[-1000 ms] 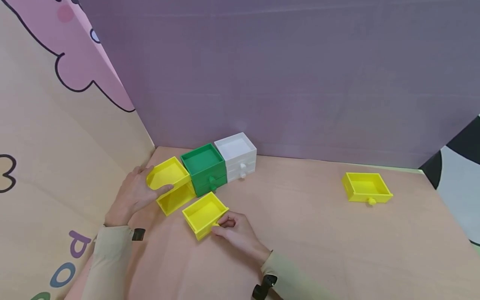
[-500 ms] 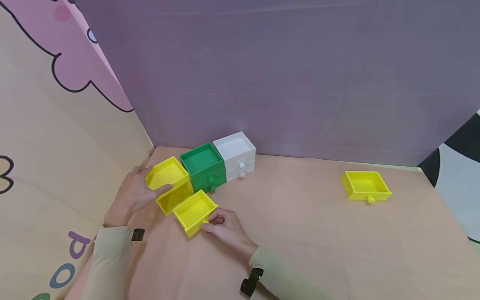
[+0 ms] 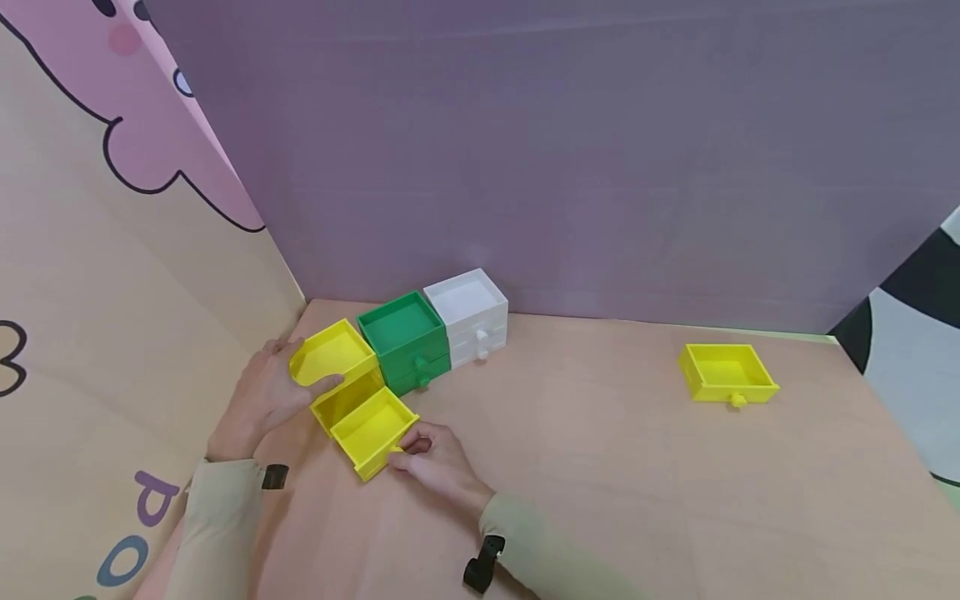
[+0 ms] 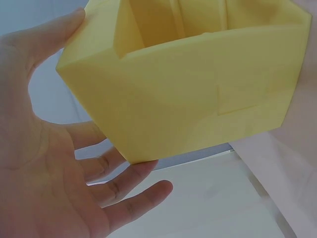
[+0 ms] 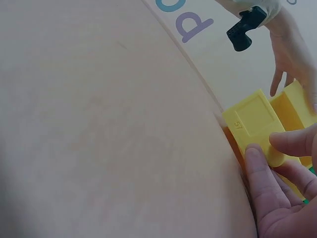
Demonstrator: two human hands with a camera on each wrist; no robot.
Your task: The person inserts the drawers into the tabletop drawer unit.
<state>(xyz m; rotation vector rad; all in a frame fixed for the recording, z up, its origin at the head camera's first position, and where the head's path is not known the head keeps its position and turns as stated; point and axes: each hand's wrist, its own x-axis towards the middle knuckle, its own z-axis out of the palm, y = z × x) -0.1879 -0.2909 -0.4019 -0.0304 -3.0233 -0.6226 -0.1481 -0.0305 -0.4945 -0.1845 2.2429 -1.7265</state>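
My left hand [image 3: 258, 398] grips a yellow drawer cabinet [image 3: 330, 353], thumb at its front top edge and fingers around the far side. In the left wrist view, the thumb and fingertips touch the cabinet [image 4: 183, 94] at its edges. My right hand [image 3: 444, 468] pinches the round knob [image 5: 275, 155] of a small yellow drawer [image 3: 373, 429]. The drawer's back end is right at the cabinet's lower opening, its tray upward. A "57" shows on the drawer front [image 5: 252, 121] in the right wrist view.
A green two-drawer cabinet [image 3: 405, 342] stands against the yellow one, and a white one [image 3: 468, 312] beyond it. Another yellow drawer [image 3: 727, 372] lies at the right. A cartoon-printed wall [image 3: 135, 317] borders the left, a purple-grey wall [image 3: 562, 167] the back.
My right hand has moved left with the yellow drawer, bringing it from a gap in front of the cabinet to its opening. My left hand and the cabinet have stayed in place.
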